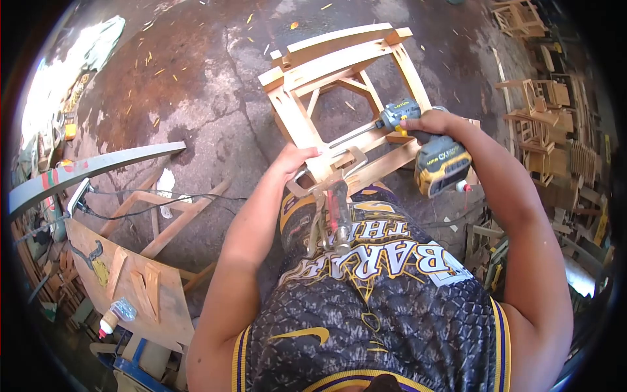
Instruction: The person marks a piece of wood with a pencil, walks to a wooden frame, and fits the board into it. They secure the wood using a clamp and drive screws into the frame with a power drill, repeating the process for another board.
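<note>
A pale wooden chair frame [339, 57] stands tilted in front of my body. My left hand [297, 159] grips its near left corner, with the thumb on top and the other fingers mostly hidden. My right hand [434, 123] is wrapped around the handle of a grey and yellow cordless drill [400, 114]. From the drill, a long thin bit [349, 137] points left across the frame, its tip close to my left thumb. A metal locking clamp [354, 158] is on the near rail, and its handles [336, 212] hang toward my lap.
At left, a plywood board [130, 287] carries wood offcuts [149, 291] and a red-tipped glue bottle [108, 323]. A grey bar [98, 175] and a black cable [215, 196] lie near it. Several wooden frames [539, 134] stack along the right. The concrete floor [202, 85] is stained.
</note>
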{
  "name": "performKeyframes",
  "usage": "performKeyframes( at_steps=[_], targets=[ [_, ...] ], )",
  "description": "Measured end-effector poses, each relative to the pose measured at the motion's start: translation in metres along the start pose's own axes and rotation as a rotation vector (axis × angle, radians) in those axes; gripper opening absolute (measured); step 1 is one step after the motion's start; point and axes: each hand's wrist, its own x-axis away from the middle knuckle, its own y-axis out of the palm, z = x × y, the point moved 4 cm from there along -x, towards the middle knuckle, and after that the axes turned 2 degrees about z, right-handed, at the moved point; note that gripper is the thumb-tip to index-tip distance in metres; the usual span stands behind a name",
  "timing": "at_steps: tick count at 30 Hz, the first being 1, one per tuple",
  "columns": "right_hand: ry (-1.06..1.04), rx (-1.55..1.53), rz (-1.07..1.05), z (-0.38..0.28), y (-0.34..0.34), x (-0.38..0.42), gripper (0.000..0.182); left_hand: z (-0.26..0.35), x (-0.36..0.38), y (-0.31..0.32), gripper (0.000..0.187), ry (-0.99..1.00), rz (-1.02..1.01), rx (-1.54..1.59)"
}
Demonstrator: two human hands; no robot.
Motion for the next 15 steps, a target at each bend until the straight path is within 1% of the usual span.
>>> performKeyframes(
  at_steps=[2,4,5,6,9,10,11,12,14,15],
  targets=[
    [0.023,-0.007,0.021,-0.003,-0.003,0.01,0.069,-0.002,-0.009,-0.001,0.039,0.007,-0.013,-0.01],
    [-0.125,-0.002,0.082,-0.008,0.002,0.022,0.068,-0.003,-0.005,-0.004,0.041,-0.014,-0.012,-0.001],
    [-0.152,0.072,0.067,-0.003,-0.001,0.011,0.067,-0.007,-0.004,-0.006,0.041,-0.019,-0.008,-0.003],
    [-0.016,0.053,0.067,0.001,-0.001,0.002,0.065,-0.01,-0.007,-0.007,0.041,-0.028,0.003,-0.027],
    [-0.098,0.066,0.115,-0.002,-0.003,0.006,0.061,-0.002,-0.006,-0.009,0.042,-0.029,0.036,-0.057],
    [-0.095,-0.035,0.081,0.007,0.002,0.0,0.059,-0.003,-0.001,-0.009,0.042,-0.054,0.05,-0.064],
    [-0.087,-0.142,0.049,0.012,0.007,0.0,0.058,-0.004,-0.004,-0.01,0.042,-0.029,0.007,-0.034],
    [0.007,-0.224,-0.039,0.013,0.005,-0.001,0.057,-0.009,-0.004,-0.011,0.042,-0.03,0.004,-0.038],
    [-0.086,-0.196,0.013,0.012,0.005,-0.004,0.059,-0.008,-0.006,-0.011,0.04,-0.039,0.036,-0.067],
    [-0.099,-0.179,0.015,0.011,-0.001,-0.006,0.059,-0.004,-0.008,-0.01,0.04,-0.024,0.048,-0.057]
  ],
)
